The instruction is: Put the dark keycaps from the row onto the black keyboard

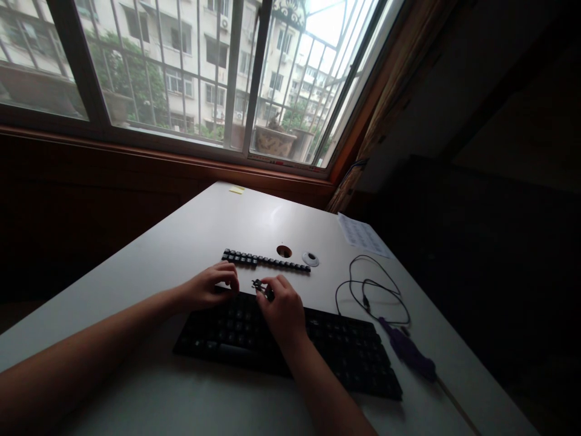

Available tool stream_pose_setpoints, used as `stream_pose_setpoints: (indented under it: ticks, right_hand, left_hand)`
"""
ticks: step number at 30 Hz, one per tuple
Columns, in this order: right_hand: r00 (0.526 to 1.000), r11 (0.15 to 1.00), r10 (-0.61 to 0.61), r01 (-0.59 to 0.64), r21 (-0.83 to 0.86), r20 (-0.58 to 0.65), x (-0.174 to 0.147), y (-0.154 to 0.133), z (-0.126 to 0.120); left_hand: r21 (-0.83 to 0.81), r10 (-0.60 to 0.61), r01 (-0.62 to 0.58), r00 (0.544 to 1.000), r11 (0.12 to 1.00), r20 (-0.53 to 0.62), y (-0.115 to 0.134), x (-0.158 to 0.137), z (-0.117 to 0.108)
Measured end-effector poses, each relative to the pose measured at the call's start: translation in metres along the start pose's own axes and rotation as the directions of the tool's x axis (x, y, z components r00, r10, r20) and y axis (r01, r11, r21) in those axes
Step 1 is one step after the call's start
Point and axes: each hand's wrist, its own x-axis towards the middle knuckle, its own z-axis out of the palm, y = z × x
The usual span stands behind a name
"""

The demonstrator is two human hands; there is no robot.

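Right-hand grip (285, 307) pinches a small dark piece (257, 283) near the far edge of the keyboard (351, 348); left-hand grip (209, 287) curls beside it, holding what I cannot tell.

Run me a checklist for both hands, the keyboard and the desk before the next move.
1. Right hand has a grip on the small dark piece: ok, held at the fingertips.
2. Left hand free of any object: cannot tell, the curled fingers hide it.
3. Keyboard lying flat on the desk: ok.
4. Black keycaps set in order: ok, lined up beyond the keyboard, doubled at the left end.
5. Desk hole covered: not ok, it is open, with a round white piece beside it.
6. Cable tidied: not ok, loosely looped on the right.
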Motion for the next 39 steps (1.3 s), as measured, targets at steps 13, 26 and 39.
stream_pose_setpoints:
  ticks: [13,26,39]
  right_hand:
    - [0.999,0.997,0.042,-0.041,-0.062,0.012,0.002,0.006,0.005]
    - [0.998,0.998,0.063,-0.063,0.025,0.001,0.003,0.002,0.0]
    - [0.995,0.984,0.098,-0.099,0.146,0.013,0.009,0.009,-0.001]
  left_hand:
    - [0.12,-0.007,0.003,0.999,0.993,0.033,-0.002,0.0,0.002]
    - [-0.058,-0.05,0.051,0.999,0.997,0.017,-0.011,-0.002,0.002]
    - [-0.185,-0.112,0.121,0.992,0.975,0.06,-0.018,0.0,-0.005]
